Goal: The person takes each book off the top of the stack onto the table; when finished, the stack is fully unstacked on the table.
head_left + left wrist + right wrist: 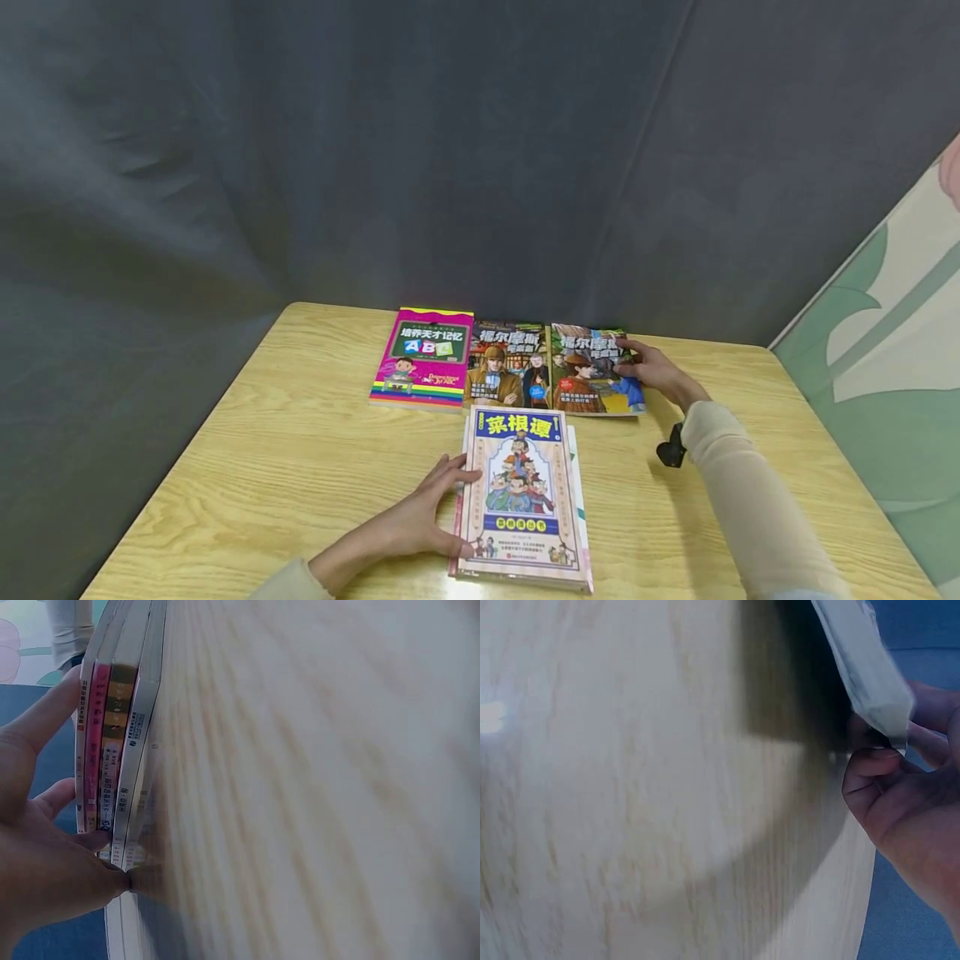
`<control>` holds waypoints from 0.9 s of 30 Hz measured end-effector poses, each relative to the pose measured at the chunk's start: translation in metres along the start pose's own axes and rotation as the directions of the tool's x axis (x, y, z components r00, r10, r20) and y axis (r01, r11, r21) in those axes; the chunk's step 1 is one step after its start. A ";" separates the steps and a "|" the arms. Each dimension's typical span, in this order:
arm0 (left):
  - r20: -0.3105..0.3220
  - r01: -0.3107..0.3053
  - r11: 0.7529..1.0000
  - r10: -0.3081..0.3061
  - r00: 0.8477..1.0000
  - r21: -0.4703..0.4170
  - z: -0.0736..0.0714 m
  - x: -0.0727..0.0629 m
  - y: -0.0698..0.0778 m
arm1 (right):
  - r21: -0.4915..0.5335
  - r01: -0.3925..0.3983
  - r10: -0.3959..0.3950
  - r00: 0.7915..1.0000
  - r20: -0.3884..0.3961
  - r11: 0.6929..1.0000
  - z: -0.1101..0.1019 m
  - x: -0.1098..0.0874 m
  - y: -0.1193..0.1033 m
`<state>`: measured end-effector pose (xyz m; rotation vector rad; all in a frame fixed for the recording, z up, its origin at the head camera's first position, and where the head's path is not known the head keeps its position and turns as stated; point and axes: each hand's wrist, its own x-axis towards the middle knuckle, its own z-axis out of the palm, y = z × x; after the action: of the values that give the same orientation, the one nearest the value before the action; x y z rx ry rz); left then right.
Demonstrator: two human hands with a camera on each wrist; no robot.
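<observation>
A stack of several books [112, 742] lies near the front of the table, topped by a cream book with a blue title band [517, 500]. My left hand [420, 517] rests against the stack's left side, fingers spread, one fingertip over the cover; its spines show in the left wrist view. At the back right, my right hand [656, 371] pinches the right edge of a comic-style paperback [588, 375]. In the right wrist view that paperback's edge [874, 675] is raised above the table, a shadow under it, with thumb and fingers [877, 776] at its corner.
Left of the held paperback lies a similar paperback [506, 371], then a pink ABC book [423, 358], in one row. A dark curtain [480, 158] hangs behind the wooden table [300, 467]. A patterned panel [885, 350] borders the right side. A small black device [671, 447] is at the right wrist.
</observation>
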<state>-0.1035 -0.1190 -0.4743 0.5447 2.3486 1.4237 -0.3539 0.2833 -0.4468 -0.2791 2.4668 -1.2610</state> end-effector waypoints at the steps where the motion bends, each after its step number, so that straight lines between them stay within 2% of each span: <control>1: 0.001 0.002 1.000 -0.002 1.000 -0.001 0.000 0.000 0.000 | -0.017 -0.005 0.005 1.000 0.000 1.000 0.001 0.000 0.001; 6: 0.002 0.005 1.000 -0.005 1.000 -0.002 0.002 -0.001 -0.002 | -0.074 -0.001 0.000 1.000 -0.006 0.997 0.005 0.000 -0.001; 12: -0.004 -0.010 1.000 0.010 1.000 -0.001 0.003 0.000 -0.004 | -0.150 0.050 -0.057 0.998 -0.041 0.987 0.007 0.004 -0.002; 15: -0.003 -0.012 1.000 0.012 1.000 0.001 0.002 0.001 -0.004 | -0.233 0.097 -0.114 0.992 -0.059 0.968 0.010 0.007 -0.001; 18: 0.001 -0.009 1.000 0.009 1.000 0.005 0.001 0.000 -0.004 | -0.361 0.127 -0.163 0.984 -0.073 0.924 0.015 0.009 0.000; 20: 0.002 -0.010 1.000 0.010 1.000 0.004 0.000 0.000 -0.004 | -0.448 0.106 -0.164 0.982 -0.091 0.888 0.018 0.009 0.001; 23: 0.003 -0.014 1.000 0.014 1.000 0.004 0.000 0.001 -0.004 | -0.533 0.032 -0.137 0.978 -0.159 0.845 0.022 0.007 -0.002; 25: 0.004 -0.015 1.000 0.015 1.000 0.004 0.000 0.000 -0.004 | -0.546 -0.020 -0.123 0.967 -0.225 0.838 0.025 0.003 -0.008; 27: 0.005 -0.016 1.000 0.016 1.000 0.007 0.000 0.000 -0.004 | -0.531 -0.028 -0.145 0.949 -0.280 0.847 0.030 -0.004 -0.016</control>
<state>-0.1041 -0.1212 -0.4779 0.5701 2.3512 1.4196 -0.3380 0.2533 -0.4487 -0.3145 3.0771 -0.6435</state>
